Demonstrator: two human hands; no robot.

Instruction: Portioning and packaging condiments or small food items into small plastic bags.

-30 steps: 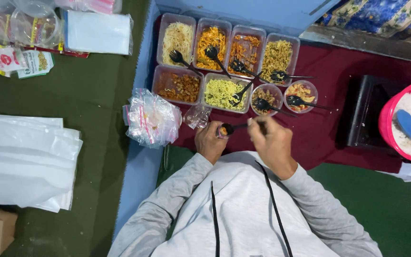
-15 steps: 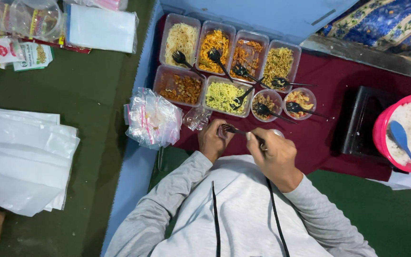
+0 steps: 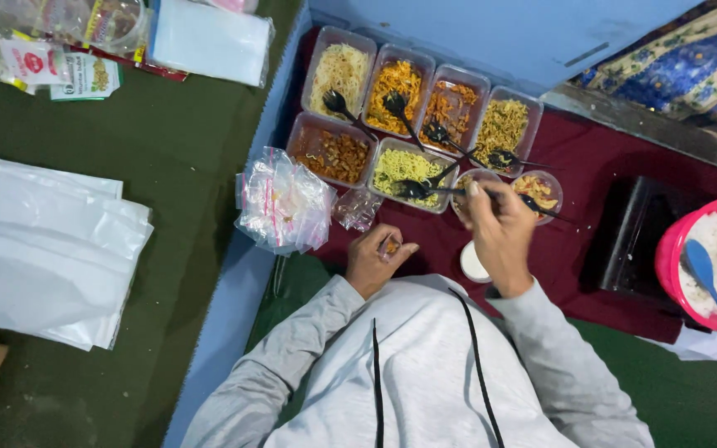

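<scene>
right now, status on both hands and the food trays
Left hand cupped around a small food-filled item, low on the maroon cloth. Right hand gripping a black spoon over the yellow-noodle tray. Plastic bag bundle beside the left hand, not blocking.

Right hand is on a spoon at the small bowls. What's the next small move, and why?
Probably scoop from the small round bowl and carry it toward the left hand: the right hand grips a black spoon there, and the left hand waits cupped on the red cloth.

maroon cloth (image 3: 591, 166), food trays (image 3: 408, 108), black box (image 3: 632, 236), pink bowl (image 3: 690, 249)
</scene>
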